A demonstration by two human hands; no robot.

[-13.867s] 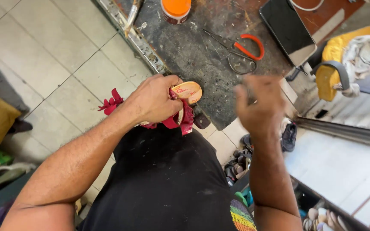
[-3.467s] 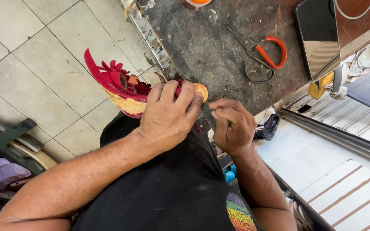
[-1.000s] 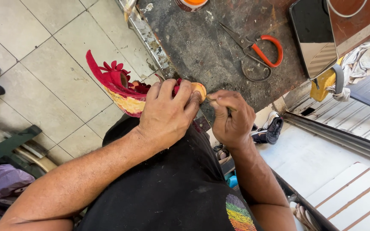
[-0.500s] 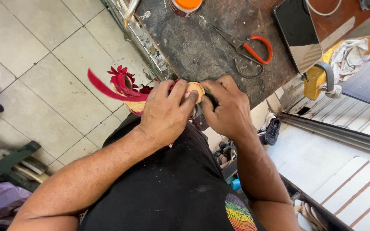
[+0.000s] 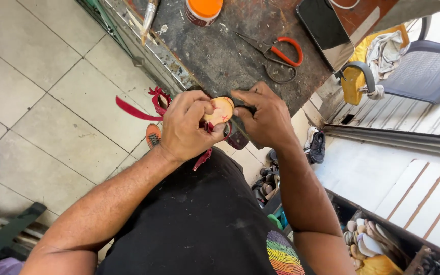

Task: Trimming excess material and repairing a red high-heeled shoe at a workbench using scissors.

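Our left hand pinches the red strappy sandal's tan heel; our right hand clamps its far edge. Light, floppy straps, so we grip the stiff sole.

Both hands meet at the near edge of the workbench — left hand and right hand either side of the sandal. Scissors lie behind the right hand; a jar and a tablet sit along the far edge.

The sandal has a smooth tan sole and glossy red straps. The far workbench is rough, stained dark metal; the scissors are dull steel with shiny orange plastic handles.
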